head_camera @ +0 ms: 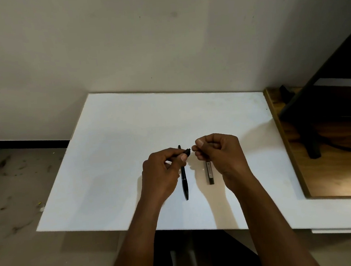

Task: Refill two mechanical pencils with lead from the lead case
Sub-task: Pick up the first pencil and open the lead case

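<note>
On the white surface (128,136), one pencil (184,182) lies at centre, the lead case (209,173) at its three o'clock. Our left hand (163,173) pinches the second pencil (187,152); we should steady its open end. Our right hand (218,156) pinches shut beside it; any lead is too small to see.

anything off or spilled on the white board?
Nothing spilled or broken that I can see. One pencil and the lead case lie flat and roughly parallel on the white board. The left hand holds a second pencil; the right hand is pinched beside its end. Any lead is too thin to see.
</note>
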The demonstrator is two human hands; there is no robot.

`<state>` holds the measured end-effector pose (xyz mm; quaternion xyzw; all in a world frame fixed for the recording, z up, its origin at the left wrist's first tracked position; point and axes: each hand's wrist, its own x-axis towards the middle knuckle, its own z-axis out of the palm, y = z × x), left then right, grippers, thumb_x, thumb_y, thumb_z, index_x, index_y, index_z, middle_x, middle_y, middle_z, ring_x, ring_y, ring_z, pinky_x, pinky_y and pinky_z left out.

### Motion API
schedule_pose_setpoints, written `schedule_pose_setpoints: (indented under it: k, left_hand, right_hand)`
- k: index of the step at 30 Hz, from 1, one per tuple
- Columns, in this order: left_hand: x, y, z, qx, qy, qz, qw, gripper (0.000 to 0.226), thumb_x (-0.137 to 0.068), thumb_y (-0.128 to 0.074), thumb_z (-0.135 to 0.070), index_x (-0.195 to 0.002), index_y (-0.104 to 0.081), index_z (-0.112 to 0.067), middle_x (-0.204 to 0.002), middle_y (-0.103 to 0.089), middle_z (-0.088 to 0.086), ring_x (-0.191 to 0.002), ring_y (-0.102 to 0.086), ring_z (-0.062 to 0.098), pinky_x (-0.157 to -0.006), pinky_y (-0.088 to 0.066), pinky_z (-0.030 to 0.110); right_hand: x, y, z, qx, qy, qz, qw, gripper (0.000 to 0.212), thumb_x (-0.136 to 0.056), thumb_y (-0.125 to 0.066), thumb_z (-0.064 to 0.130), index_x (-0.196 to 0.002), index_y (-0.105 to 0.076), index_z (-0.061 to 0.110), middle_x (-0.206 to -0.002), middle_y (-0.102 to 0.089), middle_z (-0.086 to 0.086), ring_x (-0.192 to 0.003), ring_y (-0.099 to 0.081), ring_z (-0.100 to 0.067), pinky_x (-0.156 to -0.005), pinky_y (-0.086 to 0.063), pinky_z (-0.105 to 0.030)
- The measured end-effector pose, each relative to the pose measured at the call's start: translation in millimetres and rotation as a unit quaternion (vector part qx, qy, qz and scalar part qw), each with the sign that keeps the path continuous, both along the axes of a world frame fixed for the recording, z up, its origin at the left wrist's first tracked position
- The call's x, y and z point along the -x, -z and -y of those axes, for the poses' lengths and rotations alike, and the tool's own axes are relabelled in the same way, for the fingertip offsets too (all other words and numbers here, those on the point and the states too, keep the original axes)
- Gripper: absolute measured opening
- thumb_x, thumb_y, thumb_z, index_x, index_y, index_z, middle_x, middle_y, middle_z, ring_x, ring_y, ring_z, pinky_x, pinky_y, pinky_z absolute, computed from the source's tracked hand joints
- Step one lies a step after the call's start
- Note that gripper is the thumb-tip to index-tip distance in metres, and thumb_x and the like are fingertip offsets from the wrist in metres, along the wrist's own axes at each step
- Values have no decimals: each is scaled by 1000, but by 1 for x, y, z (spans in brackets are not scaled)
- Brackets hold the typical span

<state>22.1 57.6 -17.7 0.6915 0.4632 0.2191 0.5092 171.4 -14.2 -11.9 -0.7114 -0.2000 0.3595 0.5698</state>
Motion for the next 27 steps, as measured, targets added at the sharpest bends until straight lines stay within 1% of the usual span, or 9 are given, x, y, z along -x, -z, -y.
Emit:
schedule_pose_setpoints:
  k: [5, 7, 11, 15, 17, 19, 22, 25, 27]
  left_hand:
    - [2, 3, -3, 9, -55, 22, 998, 12, -94, -67, -24, -97, -79, -26, -81, -77, -3, -56, -64, 11, -66, -57, 37]
    - [4, 4, -4, 16, -67, 28, 997, 11, -94, -67, -25, -94, -78, -28, -78, -76, -3, -55, -63, 10, -66, -58, 39]
    - [4, 6, -4, 27, -82, 38, 996, 12, -94, -68, -26, -95, -79, -22, -76, -75, -3, -55, -63, 13, -67, -57, 42]
    - [2, 6, -3, 25, -82, 36, 996, 12, -94, -68, -26, -94, -79, -23, -75, -75, -5, -54, -63, 12, -67, -57, 41]
    - [2, 5, -4, 24, -86, 32, 996, 11, -94, -67, -27, -94, -78, -25, -76, -75, -7, -55, -64, 12, -67, -57, 40]
    - [3, 5, -4, 23, -87, 29, 996, 12, -95, -67, -27, -94, -78, -26, -76, -75, -8, -55, -64, 11, -68, -58, 39]
    - [5, 5, -6, 21, -89, 26, 995, 12, -95, -66, -28, -96, -78, -24, -76, -75, -8, -52, -62, 5, -65, -57, 36]
    - [7, 5, -7, 23, -93, 25, 995, 13, -95, -67, -28, -97, -78, -22, -76, -75, -6, -49, -60, 1, -62, -54, 32]
    - [7, 5, -6, 28, -93, 27, 995, 14, -95, -67, -28, -97, -78, -21, -76, -75, -6, -49, -61, 2, -63, -55, 32]
  right_hand:
    - [-11, 1, 7, 59, 73, 128, 987, 13, -91, -67, 5, -83, -75, 11, -74, -76, -3, -60, -68, -8, -76, -61, -31]
    - [-16, 0, 10, 97, 61, 185, 976, 11, -90, -68, 7, -87, -75, 15, -75, -76, 1, -68, -70, -9, -80, -58, -32]
    - [-19, 2, 13, 167, 41, 261, 950, 8, -90, -72, 18, -97, -73, 16, -84, -78, -2, -94, -67, -26, -90, -51, -41]
    - [1, 2, 4, 144, -27, 312, 939, 6, -87, -72, 16, -83, -76, 18, -76, -73, 9, -83, -71, -15, -81, -52, -29]
    - [13, 6, -5, 143, -76, 352, 922, 7, -89, -70, 16, -86, -77, 18, -83, -76, 6, -88, -68, -17, -82, -52, -34]
    - [20, 9, -12, 176, -95, 396, 896, 10, -92, -67, 18, -91, -77, 21, -91, -74, 4, -97, -63, -21, -85, -47, -39]
    - [22, 11, -17, 228, -83, 434, 868, 15, -96, -63, 22, -95, -77, 27, -96, -68, 4, -104, -54, -23, -81, -35, -36]
    - [23, 13, -16, 246, -81, 450, 855, 23, -95, -60, 14, -95, -78, 29, -97, -66, 5, -107, -50, -23, -78, -23, -33]
    - [22, 15, -14, 255, -88, 447, 853, 28, -93, -59, 9, -94, -79, 29, -97, -67, 5, -110, -48, -22, -79, -21, -32]
